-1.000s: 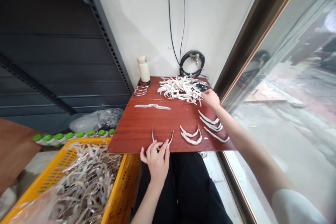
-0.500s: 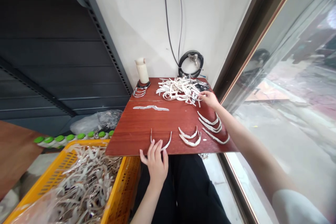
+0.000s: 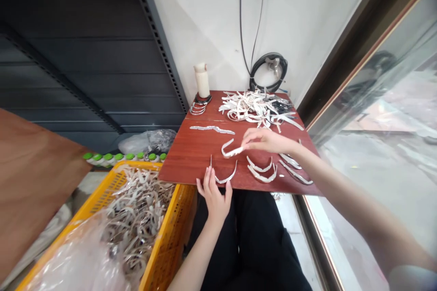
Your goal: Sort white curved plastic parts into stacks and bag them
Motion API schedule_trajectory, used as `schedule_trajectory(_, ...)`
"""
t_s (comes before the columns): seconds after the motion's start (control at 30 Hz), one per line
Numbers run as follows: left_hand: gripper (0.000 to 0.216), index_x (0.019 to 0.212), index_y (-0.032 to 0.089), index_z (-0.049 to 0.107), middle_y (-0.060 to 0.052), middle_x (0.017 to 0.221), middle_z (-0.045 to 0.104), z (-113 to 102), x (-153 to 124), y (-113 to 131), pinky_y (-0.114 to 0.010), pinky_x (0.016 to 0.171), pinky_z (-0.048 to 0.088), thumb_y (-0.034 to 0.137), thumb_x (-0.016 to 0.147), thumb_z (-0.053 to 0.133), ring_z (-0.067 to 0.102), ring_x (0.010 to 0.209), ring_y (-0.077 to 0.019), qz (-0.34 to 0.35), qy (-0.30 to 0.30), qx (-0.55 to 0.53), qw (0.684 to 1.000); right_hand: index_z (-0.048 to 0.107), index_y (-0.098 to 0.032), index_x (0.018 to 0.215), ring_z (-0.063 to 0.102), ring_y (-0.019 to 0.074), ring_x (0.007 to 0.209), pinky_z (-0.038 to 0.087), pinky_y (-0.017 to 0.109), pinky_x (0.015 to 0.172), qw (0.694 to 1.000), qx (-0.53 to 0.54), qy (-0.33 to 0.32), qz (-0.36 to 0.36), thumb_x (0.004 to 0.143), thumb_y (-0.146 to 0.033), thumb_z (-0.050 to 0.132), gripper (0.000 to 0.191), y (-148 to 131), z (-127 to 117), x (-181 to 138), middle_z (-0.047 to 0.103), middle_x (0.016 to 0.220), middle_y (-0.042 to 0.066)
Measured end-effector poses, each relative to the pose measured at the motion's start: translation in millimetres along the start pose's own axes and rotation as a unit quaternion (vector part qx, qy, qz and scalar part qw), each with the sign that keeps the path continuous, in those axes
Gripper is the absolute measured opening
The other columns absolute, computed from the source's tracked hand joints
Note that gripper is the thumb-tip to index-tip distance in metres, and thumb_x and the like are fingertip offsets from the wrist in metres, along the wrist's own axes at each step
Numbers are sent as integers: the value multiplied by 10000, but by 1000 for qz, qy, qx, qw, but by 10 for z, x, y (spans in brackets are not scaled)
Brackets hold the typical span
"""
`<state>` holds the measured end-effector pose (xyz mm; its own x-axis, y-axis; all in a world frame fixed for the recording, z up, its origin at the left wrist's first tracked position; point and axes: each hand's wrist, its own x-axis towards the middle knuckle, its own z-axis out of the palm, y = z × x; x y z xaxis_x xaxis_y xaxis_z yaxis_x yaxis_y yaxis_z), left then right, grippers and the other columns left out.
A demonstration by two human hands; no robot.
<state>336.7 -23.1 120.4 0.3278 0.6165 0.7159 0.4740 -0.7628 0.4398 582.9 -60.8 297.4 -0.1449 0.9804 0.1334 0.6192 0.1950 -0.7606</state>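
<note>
My right hand [image 3: 264,140] pinches one end of a curved white strip [image 3: 228,153] between thumb and fingers, above the middle of the red-brown table [image 3: 184,154]. At the front edge, my left hand [image 3: 215,198] has its fingers spread, the fingertips at the left side of another curved strip [image 3: 227,180] with a shiny surface. Two nested curved strips [image 3: 262,178] lie to the right of it. More curved strips [image 3: 296,175] lie farther right, partly hidden by my right forearm. A flatter, wavy strip [image 3: 212,129] rests toward the back left.
A tangled pile of white strips [image 3: 251,105] covers the back right of the table. A cream bottle [image 3: 202,82] and several curved pieces [image 3: 198,109] stand back left. A coiled black cable [image 3: 254,82] leans on the wall. Left below is a yellow crate [image 3: 169,218] full of strips.
My right hand has come from the pile toward the table's middle, now with a curved white strip in its fingers. My left hand stays by its strip. The view has shifted.
</note>
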Motion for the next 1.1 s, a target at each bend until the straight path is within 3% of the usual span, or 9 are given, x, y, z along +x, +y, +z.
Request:
schedule_trajectory(0.1,702,1491,102,252,-258,1427,473,-14,1,1,-582,1183,168,311,903,573,427,1376,-298,-19,-17,-6,1000,755,-197,943,613,186,937,440,324,897,989,-104,-99,-22,910,-320,595,205,11,224,174,673,973,68)
schedule_trajectory(0.17,700,1495,115,243,-249,1429,479,-27,5,6,-584,1182,177,318,908,566,440,1366,-294,-25,-27,-12,999,753,-211,973,604,212,1009,415,353,941,974,-188,-128,-2,873,-221,617,169,11,322,274,680,1029,74)
schedule_trajectory(0.3,694,1499,135,238,-239,1431,482,-40,9,11,-580,1177,201,330,914,557,455,1357,-290,-33,-34,-20,999,716,-231,1094,591,247,1074,409,360,933,956,-259,-137,28,792,-184,659,312,-107,525,429,672,1148,73)
schedule_trajectory(0.4,704,1503,136,234,-235,1429,484,-37,2,5,-572,1173,220,340,913,559,459,1353,-291,-36,-29,-21,999,735,-213,960,625,227,963,425,322,845,955,-257,-145,4,823,-298,663,176,-177,745,504,708,1020,59)
schedule_trajectory(0.5,722,1507,134,230,-231,1437,478,-32,-7,-4,-558,1172,228,345,906,570,455,1356,-294,-41,-24,-22,999,735,-201,896,636,199,913,413,297,820,955,-260,-142,-11,888,-275,592,161,-168,905,521,720,946,58)
schedule_trajectory(0.63,714,1496,117,251,-233,1429,487,-36,-3,-7,-548,1169,229,352,904,574,459,1352,-295,-41,-23,-21,999,747,-230,884,625,200,929,387,317,855,947,-265,-183,-5,880,-207,578,170,-172,883,466,730,940,35)
schedule_trajectory(0.8,466,1350,166,486,-181,1379,551,-65,23,10,-529,1178,184,313,914,556,494,1315,-278,-27,-42,-10,999,745,-233,942,616,219,975,388,332,869,933,-288,-213,-6,915,-242,560,188,-291,842,386,711,978,64)
schedule_trajectory(0.97,334,1239,184,574,-164,1373,557,-78,19,0,-512,1181,180,284,922,541,490,1319,-264,-23,-49,-16,998,745,-195,970,622,236,959,407,352,867,919,-345,-189,7,943,-214,512,235,-423,965,305,681,1005,118)
schedule_trajectory(1.1,254,1159,185,603,-157,1353,570,-65,13,-19,-503,1178,179,263,927,538,504,1305,-255,-23,-38,-25,999,737,-202,981,634,212,949,437,321,866,956,-263,-125,12,930,-255,548,203,-277,796,284,699,990,81)
